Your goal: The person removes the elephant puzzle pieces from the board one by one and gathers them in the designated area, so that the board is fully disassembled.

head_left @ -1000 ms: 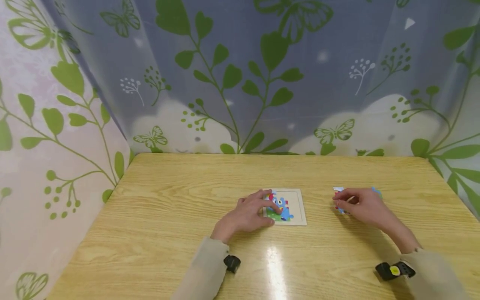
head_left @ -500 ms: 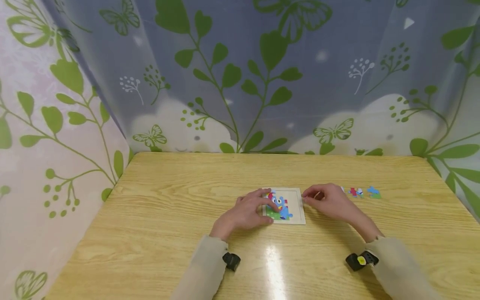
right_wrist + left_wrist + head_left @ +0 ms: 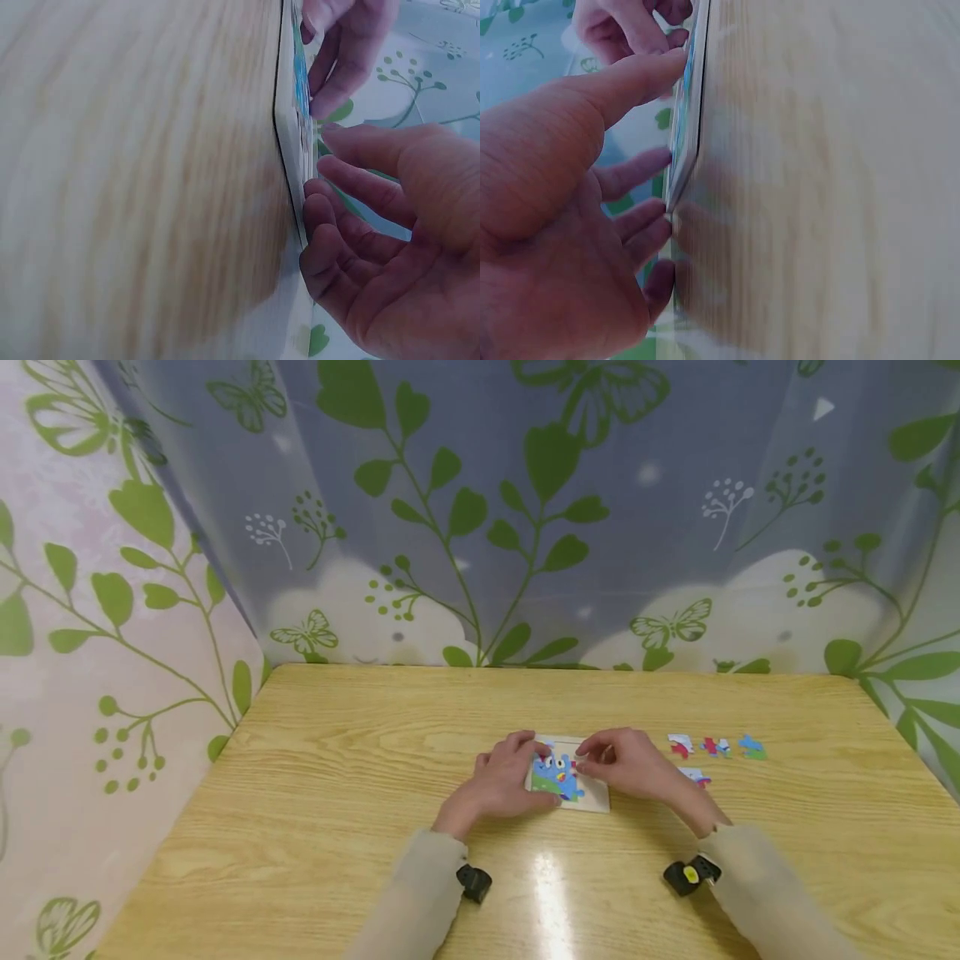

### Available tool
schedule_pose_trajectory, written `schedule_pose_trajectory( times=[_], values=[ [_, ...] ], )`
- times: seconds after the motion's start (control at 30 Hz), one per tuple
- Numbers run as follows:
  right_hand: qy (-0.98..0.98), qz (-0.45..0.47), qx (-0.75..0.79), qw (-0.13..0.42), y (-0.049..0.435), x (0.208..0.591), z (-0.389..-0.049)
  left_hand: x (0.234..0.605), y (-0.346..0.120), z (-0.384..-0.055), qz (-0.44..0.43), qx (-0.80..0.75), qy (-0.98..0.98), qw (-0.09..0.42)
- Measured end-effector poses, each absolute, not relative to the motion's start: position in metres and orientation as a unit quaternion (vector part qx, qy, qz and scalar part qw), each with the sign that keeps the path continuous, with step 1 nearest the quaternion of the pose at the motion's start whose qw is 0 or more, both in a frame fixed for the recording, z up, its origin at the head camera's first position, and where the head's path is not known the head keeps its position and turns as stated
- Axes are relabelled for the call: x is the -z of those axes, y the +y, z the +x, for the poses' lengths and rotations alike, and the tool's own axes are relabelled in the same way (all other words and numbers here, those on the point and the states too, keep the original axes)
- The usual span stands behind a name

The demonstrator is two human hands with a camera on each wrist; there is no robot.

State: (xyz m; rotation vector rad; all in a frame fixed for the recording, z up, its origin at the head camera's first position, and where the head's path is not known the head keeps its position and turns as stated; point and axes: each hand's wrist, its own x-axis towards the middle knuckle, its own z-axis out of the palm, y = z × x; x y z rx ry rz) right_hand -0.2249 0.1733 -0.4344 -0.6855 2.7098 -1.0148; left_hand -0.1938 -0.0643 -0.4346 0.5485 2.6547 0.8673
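A jigsaw puzzle board (image 3: 596, 797), pale-framed and partly filled with a blue cartoon figure on green, lies on the table. My left hand (image 3: 498, 781) rests at its left side, fingers spread. In the left wrist view its thumb touches the board's edge, fingertips along the near corner. My right hand (image 3: 630, 762) bends over the board's right part. Seen from the right wrist, its thumb (image 3: 367, 146) and index finger stand a little apart close over the board, the other fingers curled against the edge. I cannot tell whether a puzzle piece is between them.
Several loose puzzle pieces lie right of the board, among them a white-and-red piece (image 3: 680, 745), a red-and-blue piece (image 3: 711, 746) and a blue-and-green piece (image 3: 752, 747). A leaf-print curtain (image 3: 480, 527) hangs behind the wooden table (image 3: 337, 735).
My right hand has moved left from the loose pieces to the board's right part, uncovering those pieces. My left hand has stayed at the board, its fingers shifting slightly.
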Motion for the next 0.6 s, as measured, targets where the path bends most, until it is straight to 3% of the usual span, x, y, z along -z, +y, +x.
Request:
schedule_pose_trajectory(
  times=[0.6],
  values=[
    [0.899,-0.27,0.331,0.097,0.162,0.439,-0.23,0.437,-0.051,-0.193,0.143,-0.246,0.95,0.124]
  ],
)
